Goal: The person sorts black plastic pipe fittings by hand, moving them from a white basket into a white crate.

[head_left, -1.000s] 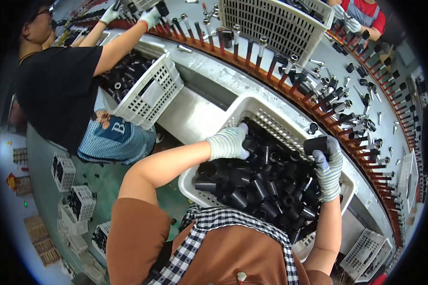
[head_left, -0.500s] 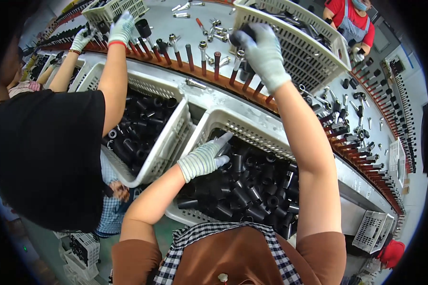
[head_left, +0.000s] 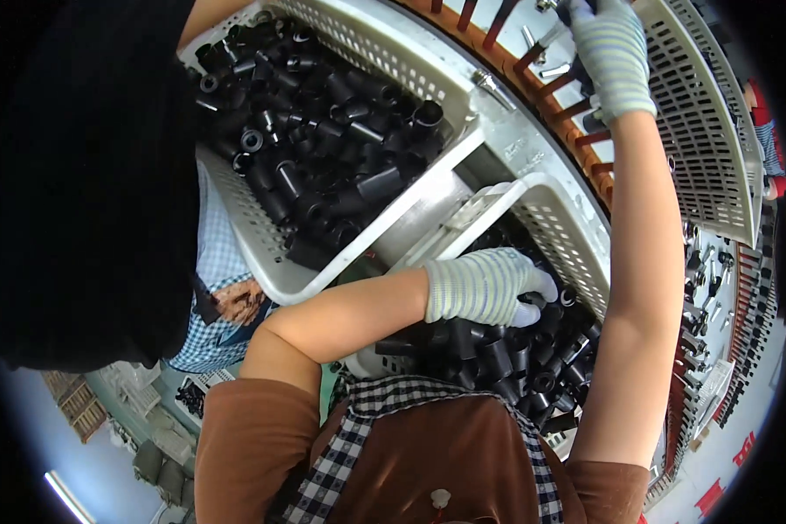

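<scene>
My left hand (head_left: 491,286), in a striped knit glove, reaches into the near crate (head_left: 557,229) among black tubular sleeves (head_left: 498,356). Its fingers curl down with the thumb close beside them; what lies between them is hidden. At the top edge my right hand (head_left: 614,54), gloved alike, is raised at the curved rack (head_left: 550,109) of upright red-brown pegs. Its fingertips are partly cut off by the picture's edge, next to something dark, and I cannot tell whether they grip it.
To the left stands another pale plastic crate (head_left: 362,255) full of black sleeves, beside a co-worker in black (head_left: 96,201). A slatted crate (head_left: 703,131) sits right of my right hand. A metal fitting (head_left: 493,87) lies on the table ledge.
The view has turned, so the crates and rack have shifted. My left hand is still in its crate, its fingers more curled. The right hand, which held a black sleeve, is now at the rack.
</scene>
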Motion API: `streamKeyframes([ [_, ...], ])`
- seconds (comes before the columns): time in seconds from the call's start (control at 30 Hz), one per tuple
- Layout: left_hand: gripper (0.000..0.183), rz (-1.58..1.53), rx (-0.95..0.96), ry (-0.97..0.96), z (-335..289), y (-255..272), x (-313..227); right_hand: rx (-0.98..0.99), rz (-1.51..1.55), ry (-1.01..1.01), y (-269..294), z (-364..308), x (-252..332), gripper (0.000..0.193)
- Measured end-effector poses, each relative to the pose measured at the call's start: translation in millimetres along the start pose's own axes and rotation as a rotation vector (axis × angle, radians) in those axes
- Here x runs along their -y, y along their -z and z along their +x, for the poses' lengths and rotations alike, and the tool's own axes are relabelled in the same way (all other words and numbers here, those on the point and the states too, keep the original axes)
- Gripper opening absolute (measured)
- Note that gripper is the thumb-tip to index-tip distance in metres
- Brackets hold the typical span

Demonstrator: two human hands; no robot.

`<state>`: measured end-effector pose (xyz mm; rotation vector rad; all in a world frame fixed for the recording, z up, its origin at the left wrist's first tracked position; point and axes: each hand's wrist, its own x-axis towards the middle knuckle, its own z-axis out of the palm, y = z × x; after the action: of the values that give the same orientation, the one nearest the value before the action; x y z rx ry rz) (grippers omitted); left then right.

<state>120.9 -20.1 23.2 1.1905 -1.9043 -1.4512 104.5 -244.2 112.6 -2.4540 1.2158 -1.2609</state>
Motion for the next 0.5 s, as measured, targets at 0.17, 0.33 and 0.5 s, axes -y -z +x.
streamKeyframes([
  [0.17,0.031,-0.104,-0.132,-0.144,14.1,-20.4,4.0,0.515,-0.236,-0.044,-4.7,-4.1,-34.4,0.030],
  [0.33,0.032,-0.011,-0.266,-0.096,-10.5,-10.4,-2.4,0.095,0.741,-0.406,109.8,-122.9,8.4,0.042],
  [0.5,0.022,0.093,-0.457,-0.193,20.4,-1.1,-25.4,0.564,1.089,-0.840,211.1,-260.8,28.0,0.033],
])
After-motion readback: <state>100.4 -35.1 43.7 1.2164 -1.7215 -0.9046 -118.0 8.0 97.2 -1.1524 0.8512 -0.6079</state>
